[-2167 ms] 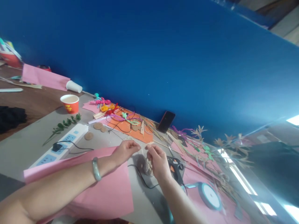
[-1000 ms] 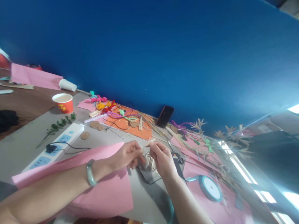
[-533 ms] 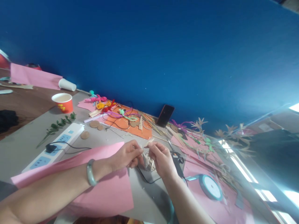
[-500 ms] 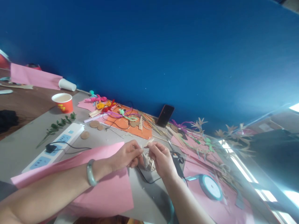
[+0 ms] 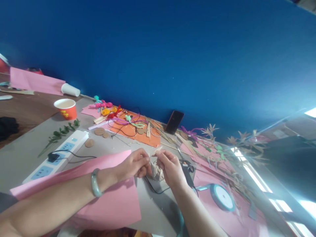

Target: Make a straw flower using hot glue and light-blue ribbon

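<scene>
My left hand (image 5: 138, 163), with a pale green bangle (image 5: 96, 183) on its wrist, is closed in a pinch near the middle of the table. Facing it, my right hand (image 5: 171, 165) pinches the tip of a pale beige strip (image 5: 158, 149). The fingertips of both hands are close together over a crumpled, pale papery bundle (image 5: 157, 173). Part of this bundle is hidden behind my fingers, and I cannot tell whether it hangs or rests on the table. My left fingers appear to hold the same pale material.
A white power strip (image 5: 63, 153) and a red paper cup (image 5: 66, 109) stand left. Pink paper (image 5: 116, 204) lies under my left forearm. A phone (image 5: 174, 121) leans on the blue wall. A ribbon roll (image 5: 223, 197) and dried stems (image 5: 237, 177) are right.
My hands stay almost in place, with only slight finger movement. The pale strip at the right fingertips has shifted a little. Nothing else has visibly moved.
</scene>
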